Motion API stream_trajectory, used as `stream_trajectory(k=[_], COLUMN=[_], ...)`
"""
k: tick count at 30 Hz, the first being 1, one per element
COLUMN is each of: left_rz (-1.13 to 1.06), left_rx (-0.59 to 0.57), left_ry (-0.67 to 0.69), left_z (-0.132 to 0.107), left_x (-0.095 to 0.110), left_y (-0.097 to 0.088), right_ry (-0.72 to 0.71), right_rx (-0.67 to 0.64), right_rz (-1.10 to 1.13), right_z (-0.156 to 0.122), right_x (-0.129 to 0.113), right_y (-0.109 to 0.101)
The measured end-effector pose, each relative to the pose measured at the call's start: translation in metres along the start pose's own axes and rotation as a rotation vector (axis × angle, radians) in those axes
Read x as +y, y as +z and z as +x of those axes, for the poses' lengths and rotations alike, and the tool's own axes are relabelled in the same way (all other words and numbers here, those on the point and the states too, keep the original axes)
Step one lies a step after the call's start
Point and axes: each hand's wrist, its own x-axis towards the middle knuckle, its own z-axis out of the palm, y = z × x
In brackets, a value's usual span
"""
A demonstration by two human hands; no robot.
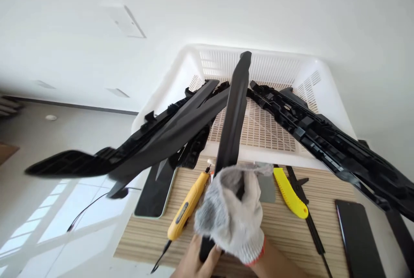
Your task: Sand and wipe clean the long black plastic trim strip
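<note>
A long black plastic trim strip (pixel 234 109) stands nearly upright in front of me, its top end over the white basket (pixel 323 96). My right hand (pixel 233 209), in a grey knit glove, is wrapped round the strip's lower part. My bare left hand (pixel 194 260) grips the strip's bottom end just below the glove, with only its fingers in view at the lower edge.
Two other long black trim parts (pixel 155 140) (pixel 330 140) lean out of the basket to the left and right. On the striped table (pixel 291 235) lie a yellow-handled pick tool (pixel 187 206), a yellow utility knife (pixel 289 194), a thin black strip (pixel 310 222) and two phones (pixel 157 194) (pixel 357 235).
</note>
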Motion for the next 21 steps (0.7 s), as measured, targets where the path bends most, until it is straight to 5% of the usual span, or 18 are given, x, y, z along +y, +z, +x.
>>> stream_trajectory(k=[3, 7, 11, 15, 21], left_rz=[0.022, 0.021, -0.004, 0.031, 0.035], left_rx=[-0.013, 0.013, -0.007, 0.02, 0.01], left_ry=[0.057, 0.16, 0.253, 0.239, 0.247], left_z=[0.005, 0.011, 0.013, 0.013, 0.026], left_x=[-0.004, 0.012, 0.024, 0.009, -0.004], left_y=[0.007, 0.009, 0.007, 0.012, 0.011], right_ry=[0.027, -0.031, 0.034, -0.09, -0.192], right_rx=[0.006, -0.148, -0.002, 0.098, 0.018], right_rz=[-0.071, -0.049, -0.125, -0.178, -0.209], right_z=[0.005, -0.004, -0.015, -0.033, -0.048], right_x=[0.002, 0.004, -0.003, -0.015, -0.02], right_y=[-0.006, -0.023, -0.023, -0.015, -0.024])
